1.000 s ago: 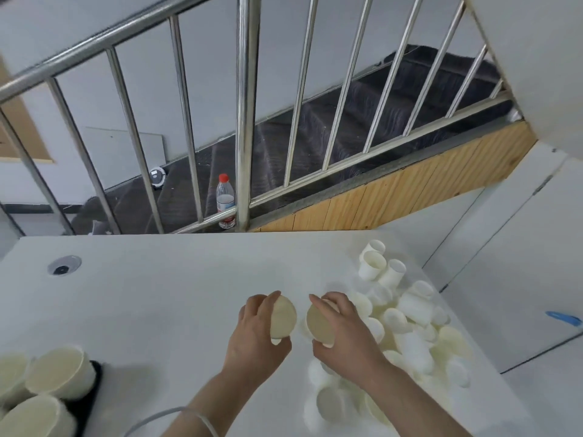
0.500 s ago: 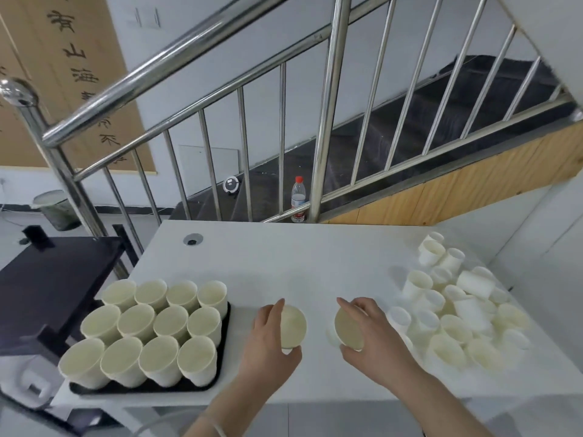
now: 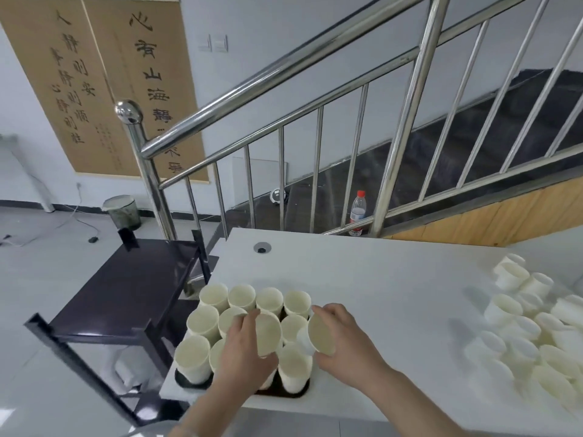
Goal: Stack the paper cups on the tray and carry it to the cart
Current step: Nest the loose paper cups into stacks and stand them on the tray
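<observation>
Half a second before, both hands had been out over the bare white table to the right of the tray; by this moment they had come over the tray, and the view had swung left to take in more of the cart and the wall.

At nine o'clock stood the dark cart (image 3: 126,279), its flat matte top beside the table's left end. At eleven o'clock hung a tan scroll (image 3: 104,86) with brushed black characters, with a small lidded bin (image 3: 122,212) on the floor below it. The black tray (image 3: 183,379) lay at seven o'clock on the smooth white table (image 3: 378,279), filled with upright cream tray cups (image 3: 214,298) in close rows, their round mouths open upward.

The left hand (image 3: 243,351) was curled round a tilted paper cup (image 3: 267,334), held over the middle of the tray, its mouth turned toward the camera. Just beside it, the right hand (image 3: 344,342) gripped a second cup (image 3: 321,335) the same way, above the tray's right edge.

Behind the table, from ten to two o'clock, rose a polished steel stair railing (image 3: 284,67) with round bars and a ball-topped post. A clear plastic bottle (image 3: 358,212) with a red cap stood at twelve o'clock by the dark carpeted stairs. At three o'clock the loose cups (image 3: 520,329) lay tumbled in a pale heap, some upright, some on their sides.
</observation>
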